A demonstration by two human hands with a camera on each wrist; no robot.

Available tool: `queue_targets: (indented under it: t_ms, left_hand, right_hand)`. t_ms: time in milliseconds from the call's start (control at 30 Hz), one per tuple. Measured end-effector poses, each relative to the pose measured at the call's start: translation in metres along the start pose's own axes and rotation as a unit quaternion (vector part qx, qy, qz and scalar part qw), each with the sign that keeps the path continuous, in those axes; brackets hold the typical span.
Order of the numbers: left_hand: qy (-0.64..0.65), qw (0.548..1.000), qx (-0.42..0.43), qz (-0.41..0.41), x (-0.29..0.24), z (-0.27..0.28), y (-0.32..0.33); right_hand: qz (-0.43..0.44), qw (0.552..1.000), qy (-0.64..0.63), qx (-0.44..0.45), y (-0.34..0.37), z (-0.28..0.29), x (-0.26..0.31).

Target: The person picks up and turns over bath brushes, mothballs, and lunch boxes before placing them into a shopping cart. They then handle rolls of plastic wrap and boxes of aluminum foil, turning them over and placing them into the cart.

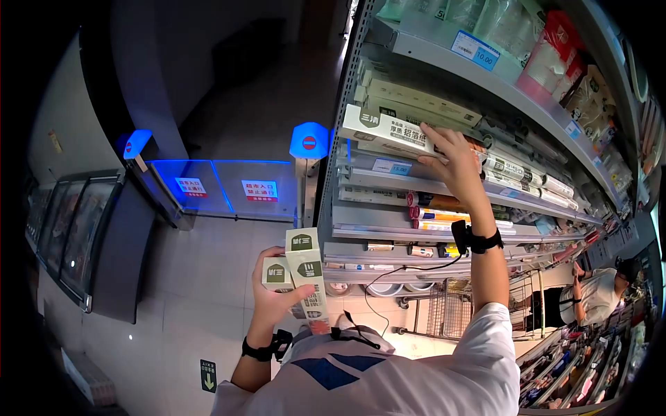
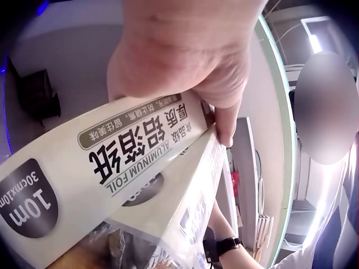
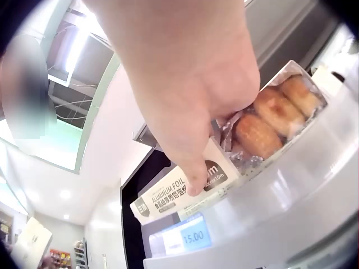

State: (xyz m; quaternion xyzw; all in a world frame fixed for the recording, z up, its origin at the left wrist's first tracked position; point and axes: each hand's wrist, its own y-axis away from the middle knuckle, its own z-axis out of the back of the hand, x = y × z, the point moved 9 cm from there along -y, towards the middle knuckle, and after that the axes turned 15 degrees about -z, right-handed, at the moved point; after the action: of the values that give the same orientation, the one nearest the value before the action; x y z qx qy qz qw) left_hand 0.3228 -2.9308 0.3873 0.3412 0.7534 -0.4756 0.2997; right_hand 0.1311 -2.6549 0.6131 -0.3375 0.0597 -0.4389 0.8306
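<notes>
In the head view, the left hand (image 1: 281, 298) grips two upright white-and-green foil boxes (image 1: 304, 267) side by side, below the shelves. The left wrist view shows its fingers curled over the boxes (image 2: 140, 140), one with "aluminum foil" print. At the shelf, the right hand (image 1: 454, 159) holds a long white foil box (image 1: 388, 130) lying along the shelf's front edge. In the right wrist view, the thumb of the right hand (image 3: 196, 112) presses the printed face of that box (image 3: 185, 190); its other fingers are mostly hidden behind the hand.
Shelves (image 1: 444, 177) hold more boxes and wrapped rolls. A price tag (image 1: 392, 166) is below the box. Blue-lit gates (image 1: 222, 187) and a freezer (image 1: 83, 236) stand to the left. A shopping cart (image 1: 444, 308) and another person (image 1: 596, 298) are at the right.
</notes>
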Motion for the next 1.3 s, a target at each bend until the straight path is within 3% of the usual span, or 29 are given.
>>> queue_targets:
  t_ms: [367,500,567,600,633,700,800,900,967,1033,1100,1200,1300]
  left_hand:
    - [-0.064,0.996,-0.063,-0.029,0.015,0.014,-0.020]
    - [-0.064,0.993,-0.090,-0.032,0.019,0.015,-0.022]
    - [-0.055,0.993,-0.096,-0.040,0.022,0.010,-0.029]
    - [-0.030,0.993,-0.111,-0.036,0.025,0.009,-0.031]
    - [-0.005,0.992,-0.126,-0.030,0.029,0.006,-0.033]
    - [0.019,0.994,-0.106,-0.026,0.029,-0.014,-0.042]
    - [0.093,0.993,-0.059,-0.039,0.027,-0.053,-0.052]
    - [0.107,0.989,-0.075,-0.072,0.028,-0.068,-0.065]
    - [0.164,0.981,-0.067,-0.084,0.012,-0.080,-0.073]
    - [0.215,0.967,-0.093,-0.099,0.000,-0.082,-0.081]
    - [0.188,0.972,-0.075,-0.118,-0.009,-0.081,-0.093]
    - [0.177,0.966,-0.123,-0.140,-0.014,-0.069,-0.101]
    - [0.150,0.963,-0.164,-0.150,-0.012,-0.043,-0.098]
  right_hand:
    - [0.038,0.998,0.007,0.054,0.008,-0.010,-0.033]
    - [0.058,0.995,0.085,-0.001,0.020,0.001,-0.039]
    - [0.072,0.990,0.090,-0.083,0.031,0.021,-0.023]
    - [0.045,0.994,0.034,-0.092,0.038,0.024,-0.017]
    - [0.076,0.994,-0.030,-0.077,0.048,0.024,-0.003]
    - [0.085,0.971,-0.219,0.049,0.067,-0.005,0.027]
    - [0.138,0.958,-0.219,0.124,0.099,-0.047,0.087]
    - [0.056,0.934,-0.333,0.114,0.098,-0.055,0.084]
    - [0.069,0.947,-0.303,0.083,0.083,-0.025,0.074]
    - [0.165,0.977,-0.134,-0.011,0.070,0.013,0.073]
    - [0.196,0.972,-0.032,-0.122,0.050,0.036,0.056]
    - [0.103,0.993,-0.022,-0.050,0.012,0.040,0.020]
    - [0.080,0.997,-0.024,0.006,-0.002,0.019,-0.018]
